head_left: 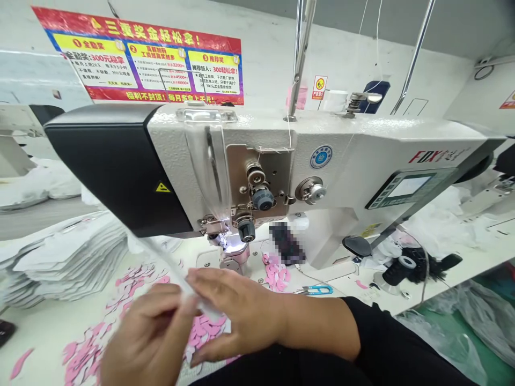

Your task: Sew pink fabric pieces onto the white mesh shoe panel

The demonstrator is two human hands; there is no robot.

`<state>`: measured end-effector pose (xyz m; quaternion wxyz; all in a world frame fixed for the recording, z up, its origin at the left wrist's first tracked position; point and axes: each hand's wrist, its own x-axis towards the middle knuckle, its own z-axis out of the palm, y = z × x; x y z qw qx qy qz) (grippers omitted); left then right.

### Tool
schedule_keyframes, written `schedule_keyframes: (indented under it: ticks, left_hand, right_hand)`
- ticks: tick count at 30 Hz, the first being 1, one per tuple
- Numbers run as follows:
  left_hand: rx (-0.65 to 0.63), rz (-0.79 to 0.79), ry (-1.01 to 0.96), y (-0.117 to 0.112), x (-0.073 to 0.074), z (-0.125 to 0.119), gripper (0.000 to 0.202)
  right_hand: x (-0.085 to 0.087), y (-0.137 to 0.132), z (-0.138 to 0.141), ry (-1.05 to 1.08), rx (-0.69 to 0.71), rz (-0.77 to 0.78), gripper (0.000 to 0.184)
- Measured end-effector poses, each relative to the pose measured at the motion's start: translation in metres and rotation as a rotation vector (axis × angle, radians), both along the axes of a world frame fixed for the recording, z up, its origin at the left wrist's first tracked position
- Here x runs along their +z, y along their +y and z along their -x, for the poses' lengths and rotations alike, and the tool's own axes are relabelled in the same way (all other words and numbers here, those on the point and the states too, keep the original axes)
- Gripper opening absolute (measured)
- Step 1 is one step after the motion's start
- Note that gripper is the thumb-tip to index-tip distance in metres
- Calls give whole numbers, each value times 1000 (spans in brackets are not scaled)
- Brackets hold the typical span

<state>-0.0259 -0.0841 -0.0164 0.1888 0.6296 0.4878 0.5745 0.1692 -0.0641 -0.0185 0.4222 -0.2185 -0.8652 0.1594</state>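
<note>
My left hand (147, 335) is closed in a pinch on a thin white flat piece of material (171, 262), seen nearly edge-on and blurred by motion. My right hand (249, 308) lies against the piece's near end, fingers stretched out and thumb spread apart from them. Below and between the hands are several small pink curved pieces (203, 331). The sewing machine (261, 126) stands just beyond, its lit needle area (235, 244) past my right fingertips.
At the left rises a stack of white flat pieces (76, 254). More pink pieces (277, 273) lie beside the machine base, near blue-handled thread snips (319, 290). A black thread spool (396, 272) stands at the right. A partly pixelated dark object (287, 244) rests under the arm.
</note>
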Motion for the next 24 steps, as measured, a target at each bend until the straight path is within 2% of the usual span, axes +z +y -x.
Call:
schedule_keyframes:
  ticks: [1,2,4,5,7,8,9,10,12,13,15,19,24]
  left_hand:
    - [-62,103,34,-10,4,-11,15]
    - [-124,129,85,-15,9,-16,13]
    - [-151,77,222,-14,20,-13,15]
    - [-91,4,281,-9,25,-6,18]
    - [133,-110,341,6,32,13,31]
    - [234,-101,348,14,32,22,44]
    - [239,2,313,23,31,29,57]
    - [173,177,239,30,28,34,61]
    - [-163,523,1,41,18,35,48]
    - [-307,651,-109,44,12,32,42]
    - [-472,776,-273,48,3,20,35]
    - [-579,854,-448,54,1,-7,27]
    - [-580,800,-522,69,8,-24,23]
  right_hand:
    - [5,0,5,8,-14,38,77]
    - [8,-1,7,12,-27,94,61]
    - [8,-3,2,55,-38,235,37]
    - [5,-5,-5,127,-48,318,35]
    - [-6,-8,-22,291,-86,541,36]
    - [-13,-9,-32,373,-105,646,36]
    - [-20,-9,-42,482,-126,712,34]
    - [-26,-10,-51,588,-121,772,32]
    - [-37,-9,-68,732,-105,914,31]
    - [-40,-8,-75,778,-132,979,30]
    - [-42,-4,-87,884,-181,1059,30]
    - [-37,13,-103,1069,-295,1082,25]
    - [-33,40,-112,1041,-252,1057,21]
